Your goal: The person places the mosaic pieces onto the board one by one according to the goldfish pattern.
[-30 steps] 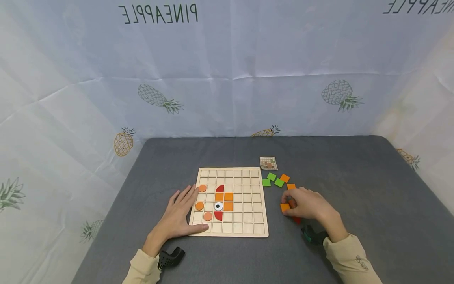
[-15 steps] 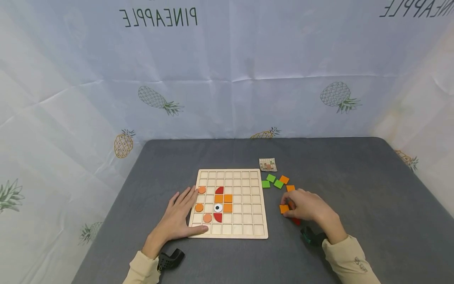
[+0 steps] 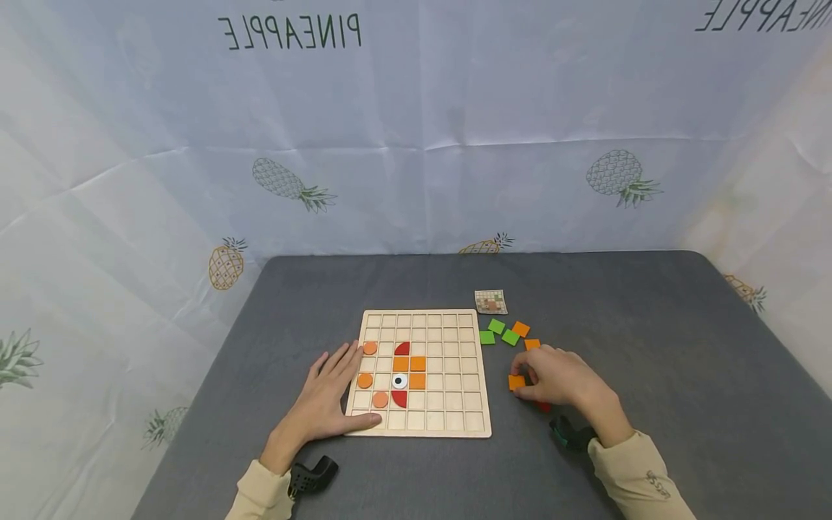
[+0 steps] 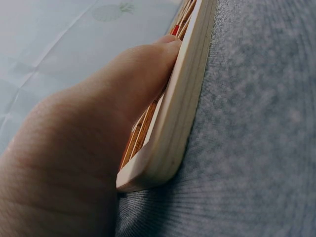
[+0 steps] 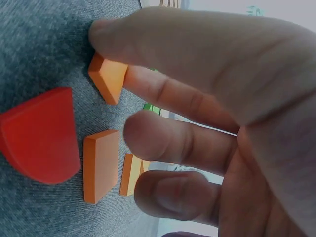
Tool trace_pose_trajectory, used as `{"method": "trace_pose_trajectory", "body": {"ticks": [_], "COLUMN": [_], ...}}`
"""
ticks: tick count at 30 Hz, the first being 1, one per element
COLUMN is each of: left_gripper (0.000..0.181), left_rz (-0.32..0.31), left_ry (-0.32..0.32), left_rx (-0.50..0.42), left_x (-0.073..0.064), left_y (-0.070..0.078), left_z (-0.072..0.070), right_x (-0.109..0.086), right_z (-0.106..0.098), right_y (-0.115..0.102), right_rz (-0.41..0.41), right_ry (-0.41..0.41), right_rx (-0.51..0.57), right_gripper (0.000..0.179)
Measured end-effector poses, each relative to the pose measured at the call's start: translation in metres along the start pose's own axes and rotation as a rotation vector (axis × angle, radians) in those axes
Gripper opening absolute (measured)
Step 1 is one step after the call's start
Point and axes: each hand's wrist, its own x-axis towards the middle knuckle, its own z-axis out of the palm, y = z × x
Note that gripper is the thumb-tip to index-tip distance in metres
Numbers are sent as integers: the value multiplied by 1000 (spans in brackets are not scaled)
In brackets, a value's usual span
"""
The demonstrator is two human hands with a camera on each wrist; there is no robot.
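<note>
My left hand (image 3: 327, 393) lies with straight fingers along the left side of a wooden grid board (image 3: 455, 403), its thumb over the front left corner. In the left wrist view the thumb (image 4: 133, 69) presses on the board's rim (image 4: 170, 128). Set into the grid are orange squares (image 3: 418, 363), orange discs (image 3: 365, 380), two red quarter-rounds (image 3: 399, 399) and a white eye disc (image 3: 393, 379). Right of the board, my right hand (image 3: 564, 375) pinches an orange square tile (image 5: 107, 79) between thumb and index finger, low over the table. The other fingers are loosely bent.
Under the right hand lie a red rounded tile (image 5: 42, 136) and another orange tile (image 5: 101, 165). Green tiles (image 3: 510, 337) and an orange tile (image 3: 521, 329) lie beyond it. A small pattern card (image 3: 490, 302) sits past the board's far right corner. A patterned curtain (image 3: 416, 94) hangs behind the grey table.
The orange tile has shifted slightly left towards the board, pinched in my right hand, away from the tiles beside it. My left hand stays on the board. The view tilted slightly.
</note>
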Motion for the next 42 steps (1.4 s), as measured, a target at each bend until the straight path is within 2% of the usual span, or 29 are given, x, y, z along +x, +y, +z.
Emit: {"method": "trace_pose_trajectory", "body": {"ticks": [15, 33, 42], "left_gripper": [115, 116, 116], "left_rz": [-2, -8, -13], "left_ry": [2, -5, -16], "left_rx": [-12, -6, -20], "left_x": [-1, -2, -1], "left_y": [1, 2, 2], "left_z": [1, 0, -1], "right_x": [-3, 10, 21], "right_z": [-6, -19, -16], "right_y": [-13, -47, -64], "right_rz": [-48, -159, -209], "right_ry": [47, 148, 175], "right_rx": [3, 5, 28], "right_gripper": [21, 21, 19]}}
